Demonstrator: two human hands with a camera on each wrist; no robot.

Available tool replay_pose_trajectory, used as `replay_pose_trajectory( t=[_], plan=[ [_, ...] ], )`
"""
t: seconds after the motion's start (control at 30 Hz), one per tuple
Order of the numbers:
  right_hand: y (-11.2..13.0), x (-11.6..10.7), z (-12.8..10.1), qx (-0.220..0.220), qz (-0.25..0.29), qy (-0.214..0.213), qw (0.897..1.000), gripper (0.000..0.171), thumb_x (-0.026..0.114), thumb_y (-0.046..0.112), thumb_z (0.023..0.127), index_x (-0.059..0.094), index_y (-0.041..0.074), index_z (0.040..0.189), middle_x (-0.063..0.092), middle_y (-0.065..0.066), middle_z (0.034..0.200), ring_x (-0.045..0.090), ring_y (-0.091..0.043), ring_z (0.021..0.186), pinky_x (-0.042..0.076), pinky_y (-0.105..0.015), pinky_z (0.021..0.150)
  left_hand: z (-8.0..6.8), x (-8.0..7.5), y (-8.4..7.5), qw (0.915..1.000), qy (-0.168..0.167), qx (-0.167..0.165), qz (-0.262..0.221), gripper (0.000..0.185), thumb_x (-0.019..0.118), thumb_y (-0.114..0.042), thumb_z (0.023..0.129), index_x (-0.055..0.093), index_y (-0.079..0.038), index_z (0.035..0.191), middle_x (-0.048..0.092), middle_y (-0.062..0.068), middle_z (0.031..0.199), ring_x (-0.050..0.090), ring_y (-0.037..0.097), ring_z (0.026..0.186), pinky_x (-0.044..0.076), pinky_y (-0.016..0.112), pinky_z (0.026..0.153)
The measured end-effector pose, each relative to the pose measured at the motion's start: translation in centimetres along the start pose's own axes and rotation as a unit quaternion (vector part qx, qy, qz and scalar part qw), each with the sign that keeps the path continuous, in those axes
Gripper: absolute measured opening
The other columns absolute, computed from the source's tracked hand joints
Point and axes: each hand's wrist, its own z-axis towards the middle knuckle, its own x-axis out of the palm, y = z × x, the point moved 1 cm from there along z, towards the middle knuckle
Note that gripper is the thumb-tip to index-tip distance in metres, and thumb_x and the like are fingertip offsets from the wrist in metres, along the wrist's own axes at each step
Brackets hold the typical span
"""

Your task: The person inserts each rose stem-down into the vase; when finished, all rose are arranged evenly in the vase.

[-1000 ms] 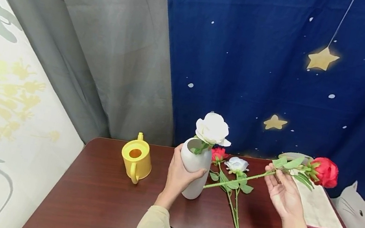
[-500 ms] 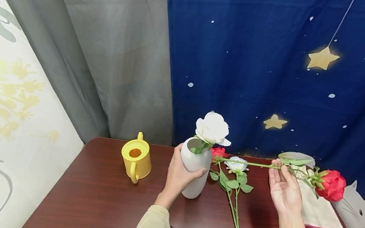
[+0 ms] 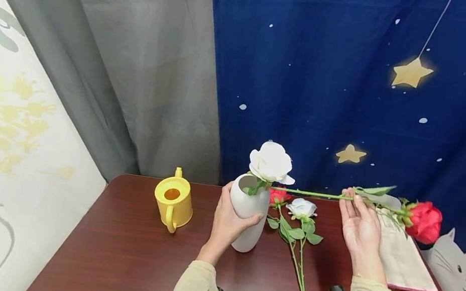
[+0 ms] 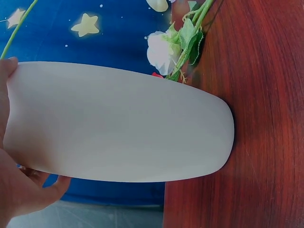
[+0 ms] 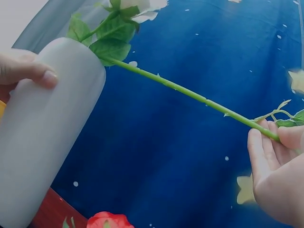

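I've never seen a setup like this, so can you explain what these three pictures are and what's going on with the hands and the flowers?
There is no machine: a person wears three cameras. The wide picture comes from the head, looking down at a table. The other two come from the wrists, so each shows one hand up close. The left hand grips a white vase that stands on the table with a white rose in it. The right hand pinches the stem of a red rose, held level in the air with its cut end near the vase's mouth. On the table lie two more roses, a yellow watering can and a pale bag.
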Motion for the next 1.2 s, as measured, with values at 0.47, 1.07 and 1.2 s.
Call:
replay_pose_trajectory(
  t=[0.47,1.07,1.2],
  plan=[
    [-1.6,3.5,2.5,-0.049,-0.097,0.020,0.994,0.012,0.048,-0.012,0.090,0.047,-0.002,0.097,0.066,-0.023,0.095,0.064,-0.030,0.094,0.050,-0.038,0.081,0.1,0.0,0.3,0.9999,0.001,0.011,-0.002,0.095,0.084,-0.042,0.060,0.032,-0.021,0.136,0.049,0.000,0.123,0.052,0.019,0.105,0.046,0.043,0.083],
    [-3.3,7.1,3.7,-0.062,-0.237,0.060,0.968,0.035,0.052,-0.010,0.089,0.029,0.002,0.113,0.068,-0.017,0.092,0.067,-0.026,0.088,0.050,-0.034,0.079,0.2,0.1,0.1,1.0000,0.004,0.008,-0.001,0.096,0.085,-0.042,0.060,0.032,-0.021,0.136,0.049,0.000,0.124,0.051,0.019,0.105,0.046,0.043,0.083],
    [-3.6,7.8,3.9,-0.060,-0.254,0.065,0.963,0.039,0.052,-0.010,0.089,0.027,0.003,0.116,0.068,-0.017,0.091,0.067,-0.025,0.086,0.050,-0.032,0.078,0.2,0.0,0.1,1.0000,0.005,0.005,0.000,0.096,0.085,-0.043,0.060,0.032,-0.022,0.137,0.049,-0.001,0.124,0.051,0.018,0.106,0.046,0.042,0.083]
  ],
)
